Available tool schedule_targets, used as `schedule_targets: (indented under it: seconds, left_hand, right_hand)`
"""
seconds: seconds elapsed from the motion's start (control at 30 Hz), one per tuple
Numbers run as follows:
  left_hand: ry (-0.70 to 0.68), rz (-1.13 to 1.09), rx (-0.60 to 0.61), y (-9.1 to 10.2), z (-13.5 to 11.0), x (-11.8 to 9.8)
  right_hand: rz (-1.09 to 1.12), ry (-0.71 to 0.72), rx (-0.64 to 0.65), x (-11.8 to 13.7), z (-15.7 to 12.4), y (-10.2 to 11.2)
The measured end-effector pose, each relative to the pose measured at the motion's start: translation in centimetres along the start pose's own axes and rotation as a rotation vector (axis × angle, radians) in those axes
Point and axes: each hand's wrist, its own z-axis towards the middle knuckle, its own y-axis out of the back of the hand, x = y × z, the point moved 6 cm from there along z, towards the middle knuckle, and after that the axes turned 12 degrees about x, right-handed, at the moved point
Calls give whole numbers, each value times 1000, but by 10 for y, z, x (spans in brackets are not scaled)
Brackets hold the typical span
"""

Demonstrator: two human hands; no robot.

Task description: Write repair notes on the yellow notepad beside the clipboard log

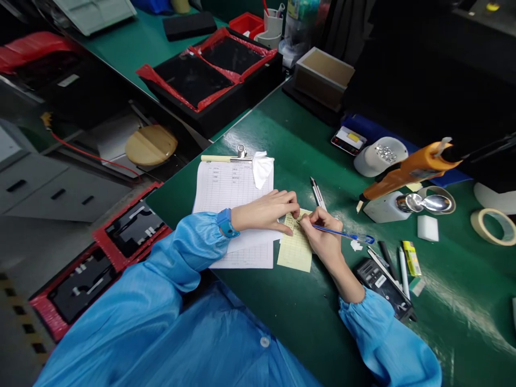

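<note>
My right hand (pixel 322 236) is closed around a blue pen (pixel 346 235), its tip resting on a pale yellow slip of paper (pixel 296 252) on the green bench. My left hand (pixel 268 210) lies on the slip's upper edge with its fingers pressed down flat, holding it still. Just left of the slip is a clipboard (pixel 229 185) with a printed white form, partly under my left wrist. A crumpled white tissue (pixel 262 167) sits by the clip. Both arms wear blue sleeves, with a blue band on the left wrist.
An orange electric screwdriver (pixel 407 172) hangs over a white dispenser at right. Pens, a yellow marker (pixel 411 258) and a black device (pixel 382 285) lie by my right forearm. A tape roll (pixel 494 226) lies far right. Black trays in red film (pixel 209 70) stand behind.
</note>
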Motion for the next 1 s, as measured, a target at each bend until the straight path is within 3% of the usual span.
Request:
schedule_targets:
  seconds: [1.0]
  left_hand:
    - [21, -6, -1, 0, 0, 2]
  right_hand:
    - [-10, 4, -20, 0, 1, -2]
